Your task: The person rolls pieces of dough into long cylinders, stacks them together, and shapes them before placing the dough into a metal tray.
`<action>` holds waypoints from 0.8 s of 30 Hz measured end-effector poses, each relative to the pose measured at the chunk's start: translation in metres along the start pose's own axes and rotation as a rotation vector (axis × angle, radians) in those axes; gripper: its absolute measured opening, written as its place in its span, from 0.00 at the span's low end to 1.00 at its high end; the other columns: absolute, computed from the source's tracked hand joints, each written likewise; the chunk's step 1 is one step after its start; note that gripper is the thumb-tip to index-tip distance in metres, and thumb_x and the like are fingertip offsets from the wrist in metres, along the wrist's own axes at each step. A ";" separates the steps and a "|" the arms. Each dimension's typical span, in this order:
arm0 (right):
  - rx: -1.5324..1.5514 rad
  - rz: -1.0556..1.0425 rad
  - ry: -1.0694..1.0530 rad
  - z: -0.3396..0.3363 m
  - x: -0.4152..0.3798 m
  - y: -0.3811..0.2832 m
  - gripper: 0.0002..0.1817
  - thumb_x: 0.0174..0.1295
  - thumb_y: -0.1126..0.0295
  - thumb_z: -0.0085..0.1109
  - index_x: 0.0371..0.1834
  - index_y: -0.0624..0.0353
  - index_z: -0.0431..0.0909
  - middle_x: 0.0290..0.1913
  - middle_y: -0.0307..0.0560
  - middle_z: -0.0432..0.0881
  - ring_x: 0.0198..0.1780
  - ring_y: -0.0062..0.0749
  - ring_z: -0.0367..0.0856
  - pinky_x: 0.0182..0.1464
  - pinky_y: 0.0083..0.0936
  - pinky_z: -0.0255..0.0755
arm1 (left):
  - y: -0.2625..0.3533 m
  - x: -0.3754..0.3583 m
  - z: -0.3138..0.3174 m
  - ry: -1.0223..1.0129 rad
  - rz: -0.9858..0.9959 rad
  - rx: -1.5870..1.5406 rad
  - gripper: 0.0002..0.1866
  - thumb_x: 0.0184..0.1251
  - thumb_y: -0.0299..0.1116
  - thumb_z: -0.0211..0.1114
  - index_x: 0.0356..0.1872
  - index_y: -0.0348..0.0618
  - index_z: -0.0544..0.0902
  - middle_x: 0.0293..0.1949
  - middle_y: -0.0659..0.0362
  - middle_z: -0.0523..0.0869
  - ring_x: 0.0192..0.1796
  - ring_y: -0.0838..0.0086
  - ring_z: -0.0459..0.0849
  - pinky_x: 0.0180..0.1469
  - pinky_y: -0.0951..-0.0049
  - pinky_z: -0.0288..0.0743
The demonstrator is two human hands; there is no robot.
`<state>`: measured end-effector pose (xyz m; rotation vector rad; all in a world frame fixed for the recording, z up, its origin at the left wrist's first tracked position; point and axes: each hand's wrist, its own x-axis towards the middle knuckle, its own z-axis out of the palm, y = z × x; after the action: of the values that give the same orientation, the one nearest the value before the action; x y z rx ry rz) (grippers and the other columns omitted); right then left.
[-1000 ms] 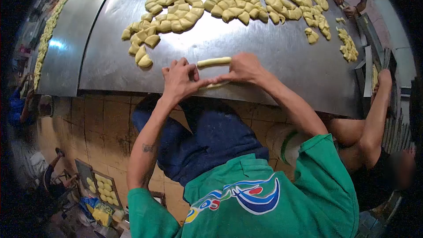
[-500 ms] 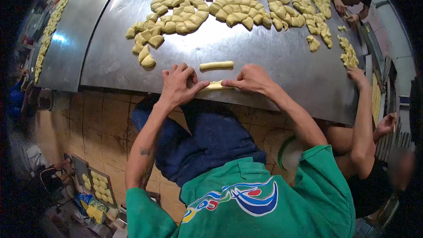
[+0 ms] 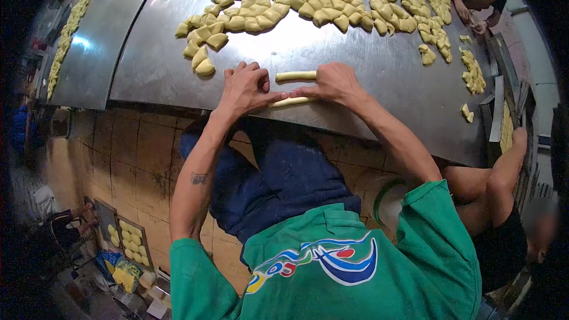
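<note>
Leftmost, at about 9 o'clock of the view, a long row of small yellow dough pieces point(image 3: 66, 35) runs along the far edge of a second steel panel. Next, the curved stainless-steel worktable point(image 3: 355, 65) spans the upper view. At roughly 11 o'clock from the hands a loose heap of cut pale-yellow dough chunks point(image 3: 249, 9) lies on it, its nearest pieces close to the left hand. Left hand point(image 3: 246, 89): palm down on the steel, fingers spread and flat, gripping nothing, fingertips pressing on the left end of the thin pale-yellow dough rope point(image 3: 291, 102) that lies near the table's front edge. Right hand point(image 3: 332, 83): also palm down, fingers extended, pressing on the right part of the same rope; the hands nearly meet over its middle. Just beyond the fingertips, at 12 o'clock, a second short rolled dough stick point(image 3: 296, 75) lies parallel and apart from the rope, between the two hands. Further right, at 2 o'clock, more scattered dough chunks point(image 3: 471, 71) reach toward the table's right edge. At 3 o'clock, a neighbouring person's bare arm point(image 3: 504, 172) reaches up to a stack of metal trays point(image 3: 504, 112); hand state there cannot be told.
</note>
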<state>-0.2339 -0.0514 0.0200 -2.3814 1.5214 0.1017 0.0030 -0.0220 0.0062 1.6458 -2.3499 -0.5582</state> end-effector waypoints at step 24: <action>0.140 0.016 0.250 0.023 -0.028 0.019 0.37 0.54 0.31 0.58 0.16 0.59 0.84 0.12 0.51 0.76 0.17 0.43 0.79 0.21 0.39 0.70 | 0.006 -0.007 0.021 0.333 0.033 0.011 0.23 0.53 0.60 0.71 0.22 0.49 0.80 0.29 0.63 0.76 0.40 0.67 0.73 0.46 0.61 0.57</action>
<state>-0.2606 -0.0273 0.0003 -2.3397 1.5966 -0.3008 -0.0082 -0.0100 -0.0102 1.5618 -2.1349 -0.2419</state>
